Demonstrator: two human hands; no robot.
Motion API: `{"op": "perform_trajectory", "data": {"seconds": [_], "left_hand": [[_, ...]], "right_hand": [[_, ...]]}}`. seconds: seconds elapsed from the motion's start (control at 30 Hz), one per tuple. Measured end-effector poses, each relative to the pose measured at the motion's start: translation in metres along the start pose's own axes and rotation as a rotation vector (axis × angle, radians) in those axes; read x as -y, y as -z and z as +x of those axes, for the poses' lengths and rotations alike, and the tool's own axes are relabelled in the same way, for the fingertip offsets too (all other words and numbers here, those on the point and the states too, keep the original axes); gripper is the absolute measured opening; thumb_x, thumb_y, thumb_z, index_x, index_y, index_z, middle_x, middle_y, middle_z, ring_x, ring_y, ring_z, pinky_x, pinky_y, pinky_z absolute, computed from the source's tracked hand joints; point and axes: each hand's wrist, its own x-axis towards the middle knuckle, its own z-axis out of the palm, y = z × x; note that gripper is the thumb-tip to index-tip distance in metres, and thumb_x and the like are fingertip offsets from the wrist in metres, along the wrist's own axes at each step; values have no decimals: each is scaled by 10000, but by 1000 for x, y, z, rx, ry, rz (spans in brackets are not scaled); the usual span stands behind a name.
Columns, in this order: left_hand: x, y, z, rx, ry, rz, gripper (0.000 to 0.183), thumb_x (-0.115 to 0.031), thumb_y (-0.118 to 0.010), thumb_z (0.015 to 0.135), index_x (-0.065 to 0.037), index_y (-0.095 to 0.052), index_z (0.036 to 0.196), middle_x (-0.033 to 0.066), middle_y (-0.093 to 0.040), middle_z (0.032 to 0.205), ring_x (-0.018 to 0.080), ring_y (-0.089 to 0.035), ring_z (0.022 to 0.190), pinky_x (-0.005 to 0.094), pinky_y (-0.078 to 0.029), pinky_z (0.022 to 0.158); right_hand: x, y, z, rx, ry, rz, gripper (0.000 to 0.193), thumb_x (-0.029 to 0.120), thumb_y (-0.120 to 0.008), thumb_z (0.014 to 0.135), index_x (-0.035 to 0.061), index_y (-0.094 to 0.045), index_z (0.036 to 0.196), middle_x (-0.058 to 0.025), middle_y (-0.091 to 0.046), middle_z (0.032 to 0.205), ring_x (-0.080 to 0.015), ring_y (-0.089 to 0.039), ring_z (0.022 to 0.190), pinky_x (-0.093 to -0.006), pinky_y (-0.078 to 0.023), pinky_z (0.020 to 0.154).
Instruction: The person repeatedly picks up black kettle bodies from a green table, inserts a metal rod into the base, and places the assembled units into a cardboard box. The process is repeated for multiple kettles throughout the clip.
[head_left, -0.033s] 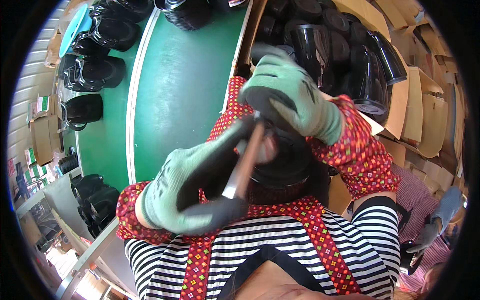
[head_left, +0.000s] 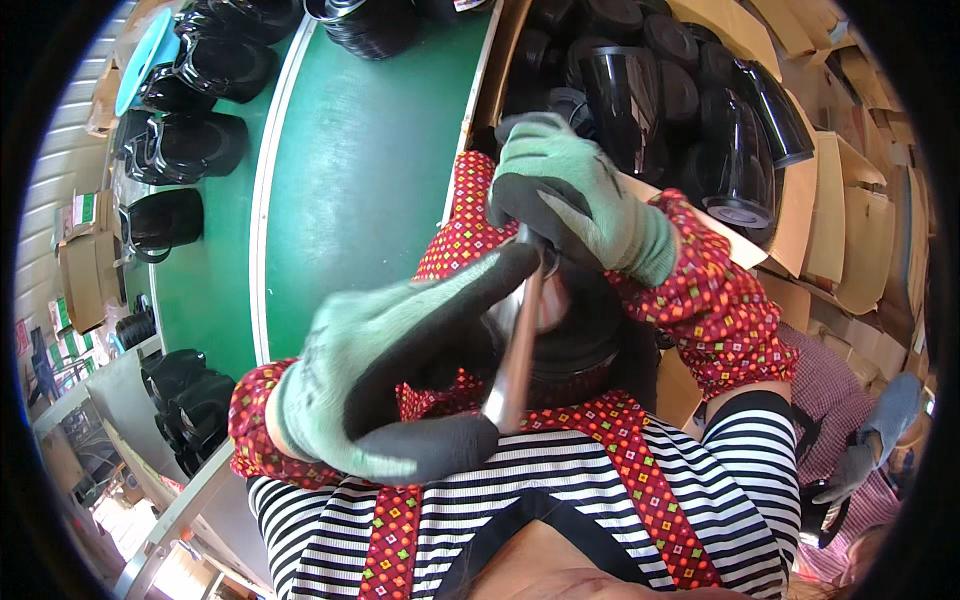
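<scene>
My left hand [head_left: 380,360], in a green and black glove, has its thumb and forefinger around a slim brown-handled tool [head_left: 525,335] with shiny metal near the lower end. The tool slants upward and is blurred. Its top meets the curled fingers of my right hand [head_left: 570,190], gloved alike. What those fingers close on is hidden beneath them. Under both hands, against my lap, sits a round, glossy black part [head_left: 575,350]. Part of it is covered by my hands, and a pale reddish patch shows on it.
A cardboard box [head_left: 800,215] at the right holds several glossy black cylinders [head_left: 625,105]. On the green bench [head_left: 370,160] at the left stand black pots with handles [head_left: 200,145] and a black stack [head_left: 370,25]. Another person's gloved hand [head_left: 852,472] is at lower right.
My left hand and the tool have shifted slightly right, and the tool stands more upright. My right hand has moved a little down and right, its fingers still curled.
</scene>
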Motion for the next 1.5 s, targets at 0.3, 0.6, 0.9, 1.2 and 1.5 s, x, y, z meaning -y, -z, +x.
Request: {"op": "perform_trajectory", "data": {"seconds": [0.3,0.6,0.9,1.2,1.5], "left_hand": [[19,-70,87,209,-542,418,497,-389,-720,870,-84,-673,1259,161,-650,1200,348,-647,1115,496,-490,989],[7,-126,97,9,-258,678,436,-376,-735,898,-78,-679,1211,126,-657,1068,331,-649,988,476,-489,922],[16,-121,84,54,-368,445,467,-395,-732,818,-122,-717,1196,76,-630,1055,284,-623,981,477,-485,912],[26,-119,83,36,-431,407,490,-366,-716,758,-121,-737,1182,77,-644,1127,292,-628,982,469,-507,889],[88,-59,71,195,-779,-578,492,-522,-595,984,-80,-703,796,88,-662,829,309,-658,839,538,-479,936]], "right_hand": [[-69,-57,-40,33,28,955,296,132,-677,1025,40,-642,1305,-145,-627,1326,-234,-604,1249,-390,-467,1107],[-29,-47,-14,6,233,919,390,32,-725,908,61,-703,1296,-144,-595,1331,-323,-589,1268,-413,-471,1101],[-46,-68,-11,96,270,855,179,123,-678,970,-3,-678,1096,-162,-617,1146,-330,-562,1261,-476,-423,1121],[-42,-73,-32,-77,249,655,396,87,-757,928,-10,-608,1282,-178,-569,1286,-431,-561,1304,-550,-446,1136],[30,2,-49,-23,-238,-110,460,269,-842,792,41,-666,1151,-195,-641,1132,-442,-609,1131,-536,-450,1067]]}}
